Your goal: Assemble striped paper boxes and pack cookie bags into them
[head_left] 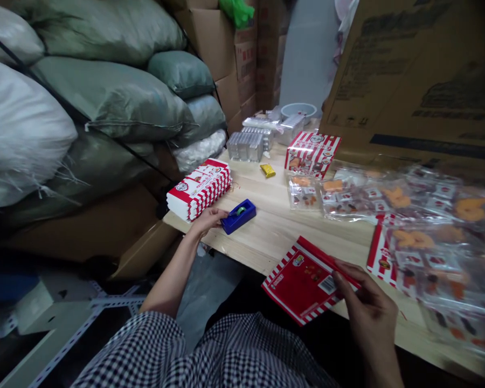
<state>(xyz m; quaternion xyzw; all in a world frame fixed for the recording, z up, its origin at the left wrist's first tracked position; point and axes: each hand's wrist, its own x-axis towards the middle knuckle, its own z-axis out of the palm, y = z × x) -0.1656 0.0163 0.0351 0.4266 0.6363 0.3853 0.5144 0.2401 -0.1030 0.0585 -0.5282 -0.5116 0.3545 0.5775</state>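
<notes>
Near the table's front edge, my left hand (210, 221) has its fingers pressed together at the near end of a blue tape dispenser (238, 216); any piece of tape there is too small to make out. A red box with striped edges (301, 281) is pinched between the thumb and fingers of my right hand (366, 296). It is tilted over the front edge, with a barcode on its upper face. Just beyond my left hand lies a stack of flat red-and-white cartons (200, 188).
Clear packs of toy food (404, 199) cover the right side of the wooden table (262, 237). A striped box (312, 153), a yellow packet (268, 171) and plastic trays (246, 146) sit farther back. Sacks (113, 97) are piled left; a large cardboard box (412, 81) stands right.
</notes>
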